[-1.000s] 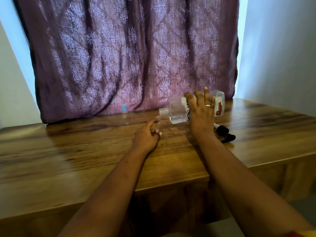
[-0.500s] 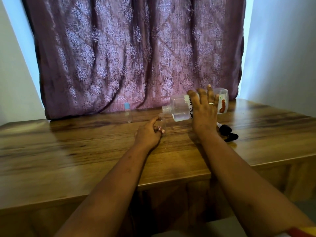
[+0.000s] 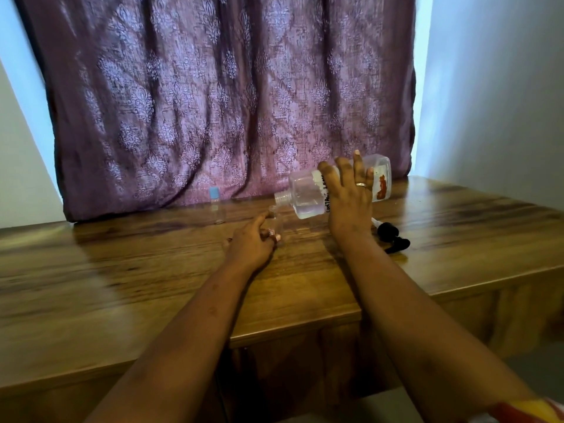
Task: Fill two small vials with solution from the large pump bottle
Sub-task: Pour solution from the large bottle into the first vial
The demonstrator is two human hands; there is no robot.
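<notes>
Over the table [image 3: 122, 285], the right hand [image 3: 348, 204] has dipped its gripped bottle [image 3: 305, 193] toward the vial [image 3: 276, 222] the left hand [image 3: 251, 244] pinches; probably pouring.

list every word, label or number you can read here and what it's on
"CONTAC LEN": black handwriting on the large clear plastic bottle, rest hidden by the right hand.
Red print on the bottle's white label: too blurred to read.
No other text shows.
</notes>
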